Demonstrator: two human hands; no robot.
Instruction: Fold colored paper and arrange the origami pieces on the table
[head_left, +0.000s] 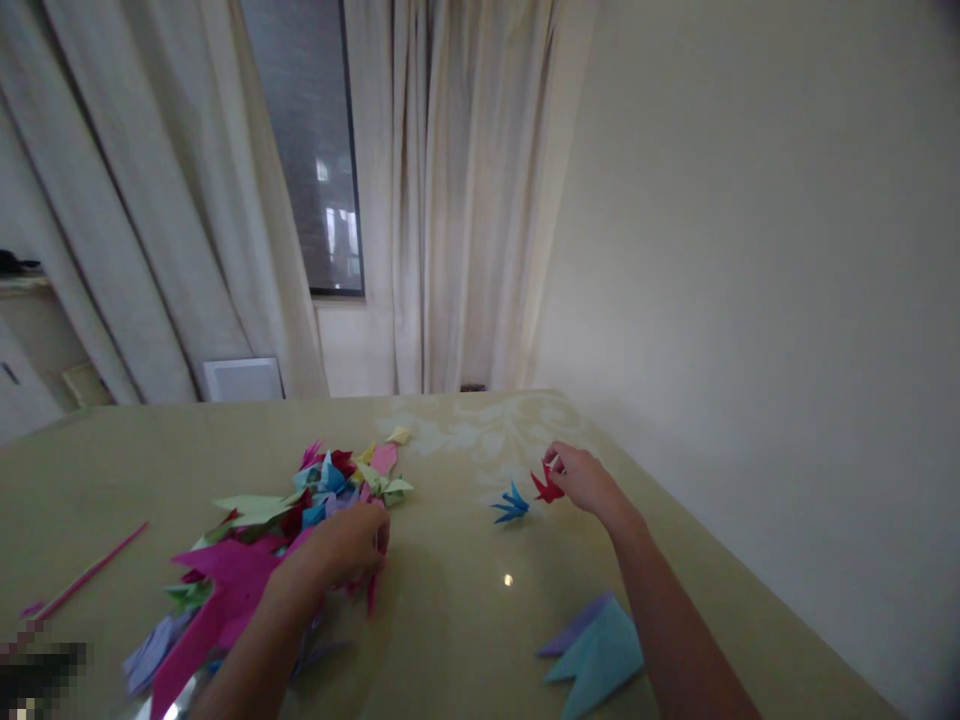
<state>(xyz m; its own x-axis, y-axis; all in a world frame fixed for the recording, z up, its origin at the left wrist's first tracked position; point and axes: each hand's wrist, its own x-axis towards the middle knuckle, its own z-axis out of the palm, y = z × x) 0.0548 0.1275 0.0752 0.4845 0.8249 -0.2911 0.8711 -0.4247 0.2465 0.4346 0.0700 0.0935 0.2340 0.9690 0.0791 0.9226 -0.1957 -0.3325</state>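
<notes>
My right hand (574,475) is closed in a pinch on a small red origami piece (547,486) with pointed tips, above the far right part of the table. Just left of it a blue origami piece (513,504) with several sharp points rests on the tabletop. My left hand (360,540) is at the right side of a heap of coloured folded papers (326,480), fingers curled inward. What those fingers grip is hidden; a narrow pink paper point (372,594) shows just below them. A large magenta folded paper (232,585) lies partly behind my left forearm.
Larger teal folded paper (600,650), with a purple one, lies near my right forearm. A pink stick (90,575) is on the left of the shiny yellowish table (450,620). A wall (750,300) borders the right edge; curtains (472,200) hang behind.
</notes>
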